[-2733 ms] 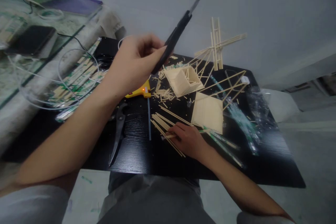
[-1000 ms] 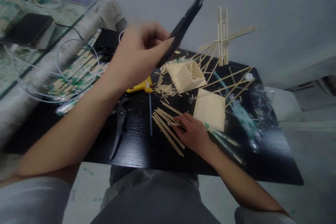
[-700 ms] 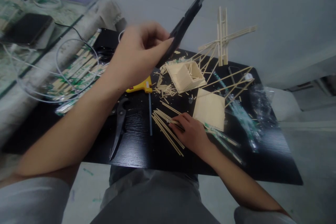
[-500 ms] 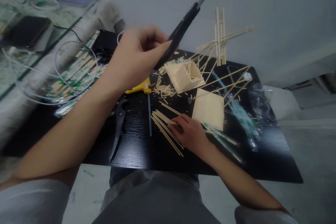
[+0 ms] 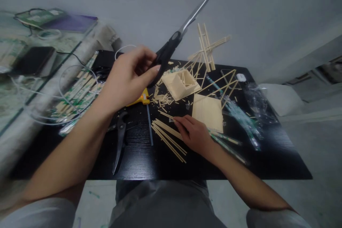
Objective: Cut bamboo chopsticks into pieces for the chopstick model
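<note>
Raised above the table, my left hand point(image 5: 136, 71) is closed round the black handles of a pair of scissors point(image 5: 175, 39), its metal blades pointing up and away to the right. Low over the tabletop, my right hand point(image 5: 196, 133) has thumb and fingers pinched at the end of a thin wooden stick point(image 5: 166, 114). Several more wooden sticks point(image 5: 168, 139) lie fanned out beside and partly under that hand. Just beyond it is a flat square wooden panel point(image 5: 207, 112). Farther back sits a wooden piece with a box-shaped opening point(image 5: 181, 83), among short cut bits point(image 5: 162, 99).
A yellow glue gun point(image 5: 141, 98) with a glue stick and dark pruning shears point(image 5: 120, 139) lie left of the sticks. A stick-built frame point(image 5: 205, 48) stands at the back. Plastic-wrapped sticks point(image 5: 240, 115) lie right; cables and more packets point(image 5: 77, 92) are at left.
My left hand has come lower and left with the scissors, whose blades now show more fully. My right hand's fingertips have shifted from the fanned sticks to a single stick. The view has tilted.
</note>
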Motion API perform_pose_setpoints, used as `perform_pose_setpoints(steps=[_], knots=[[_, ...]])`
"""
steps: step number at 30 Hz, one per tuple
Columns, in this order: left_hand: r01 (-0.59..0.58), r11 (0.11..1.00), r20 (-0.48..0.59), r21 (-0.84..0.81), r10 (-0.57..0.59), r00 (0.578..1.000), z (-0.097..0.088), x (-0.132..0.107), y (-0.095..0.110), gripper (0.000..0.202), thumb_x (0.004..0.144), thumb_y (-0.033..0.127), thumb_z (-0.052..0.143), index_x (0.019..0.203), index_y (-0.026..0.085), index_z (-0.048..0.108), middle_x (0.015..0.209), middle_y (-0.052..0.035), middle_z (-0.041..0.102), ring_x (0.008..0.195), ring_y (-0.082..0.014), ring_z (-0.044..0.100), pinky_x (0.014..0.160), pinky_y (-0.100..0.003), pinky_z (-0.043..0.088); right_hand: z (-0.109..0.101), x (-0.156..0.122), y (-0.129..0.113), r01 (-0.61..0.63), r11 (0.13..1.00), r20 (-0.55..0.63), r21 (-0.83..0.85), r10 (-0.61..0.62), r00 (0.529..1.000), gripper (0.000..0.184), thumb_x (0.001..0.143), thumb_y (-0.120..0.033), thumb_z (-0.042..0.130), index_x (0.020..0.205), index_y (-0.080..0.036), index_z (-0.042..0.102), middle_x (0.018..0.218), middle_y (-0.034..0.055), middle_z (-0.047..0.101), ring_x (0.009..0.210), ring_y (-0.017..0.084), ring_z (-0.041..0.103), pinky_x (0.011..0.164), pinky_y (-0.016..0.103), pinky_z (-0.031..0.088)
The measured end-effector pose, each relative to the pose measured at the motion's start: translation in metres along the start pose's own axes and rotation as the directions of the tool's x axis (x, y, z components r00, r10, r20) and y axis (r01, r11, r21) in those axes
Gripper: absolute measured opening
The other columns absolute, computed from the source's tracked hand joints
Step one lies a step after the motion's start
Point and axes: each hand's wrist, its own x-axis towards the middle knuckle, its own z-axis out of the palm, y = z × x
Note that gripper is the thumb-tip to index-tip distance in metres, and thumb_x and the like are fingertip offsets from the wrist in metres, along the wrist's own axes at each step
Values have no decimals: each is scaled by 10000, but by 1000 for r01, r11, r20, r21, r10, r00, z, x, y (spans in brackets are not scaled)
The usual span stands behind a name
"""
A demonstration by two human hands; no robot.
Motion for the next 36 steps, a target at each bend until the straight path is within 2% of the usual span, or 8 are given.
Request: perform_pose_setpoints(steps=[6, 8, 13, 16, 22, 27, 32, 36], knots=[[26, 999, 14, -42, -25, 1000, -5, 1, 1, 221, 849, 358, 753, 995, 196, 718, 872, -36, 710, 763, -150, 630, 675, -281, 476, -33, -3, 25, -101, 994, 10, -37, 102, 995, 245, 1067, -251, 527, 1131, -165, 747, 1018, 108, 757, 933, 247, 733, 832, 360, 571], [32, 996, -1, -79, -32, 999, -6, 2, 2, 212, 864, 363, 740, 986, 191, 715, 885, -48, 730, 795, -164, 665, 696, -288, 505, -48, -11, 38, -153, 987, 43, -46, 155, 987, 221, 1047, -244, 544, 1104, -183, 749, 1000, 96, 760, 915, 247, 730, 818, 358, 565], [69, 989, 1, -130, -70, 998, -8, 3, 6, 176, 872, 333, 739, 985, 200, 724, 891, -42, 762, 785, -146, 683, 689, -262, 524, -71, -39, 68, -245, 964, 10, -104, 247, 969, 225, 1022, -278, 557, 1062, -181, 755, 987, 112, 770, 887, 270, 739, 812, 383, 564], [76, 990, 12, -122, -75, 997, -8, 2, 7, 184, 852, 330, 760, 974, 194, 739, 901, -52, 767, 777, -146, 679, 667, -255, 519, -70, -52, 76, -266, 957, -3, -119, 267, 964, 244, 1030, -301, 550, 1060, -180, 760, 999, 119, 774, 912, 284, 741, 834, 405, 567], [70, 992, 48, -109, -65, 997, -7, 2, 7, 145, 836, 300, 777, 933, 196, 745, 857, -32, 750, 739, -129, 640, 628, -234, 490, -53, -68, 83, -289, 941, -59, -177, 283, 957, 253, 1020, -277, 546, 1100, -183, 767, 1020, 137, 759, 973, 320, 693, 871, 464, 559], [69, 994, 60, -87, -64, 996, -5, 3, 6, 116, 869, 267, 721, 946, 182, 739, 865, -32, 747, 743, -121, 630, 657, -229, 485, -48, -72, 78, -286, 933, -136, -219, 261, 956, 270, 1025, -308, 567, 1167, -168, 749, 1068, 155, 741, 1024, 338, 652, 911, 504, 535], [42, 997, 52, -72, -39, 998, -5, 4, 4, 143, 858, 287, 748, 946, 175, 735, 857, -39, 737, 747, -141, 629, 662, -253, 477, -43, -63, 56, -190, 974, -201, -127, 162, 966, 182, 1029, -304, 607, 1107, -221, 749, 1049, 120, 743, 1029, 295, 665, 915, 463, 536], [40, 997, 64, -63, -35, 997, -5, 3, 4, 163, 850, 307, 766, 957, 187, 739, 864, -33, 734, 766, -141, 632, 664, -247, 480, -30, -41, 40, -59, 996, -101, -68, 52, 994, 132, 1027, -288, 633, 1048, -240, 754, 1008, 83, 764, 990, 273, 673, 898, 441, 515]])
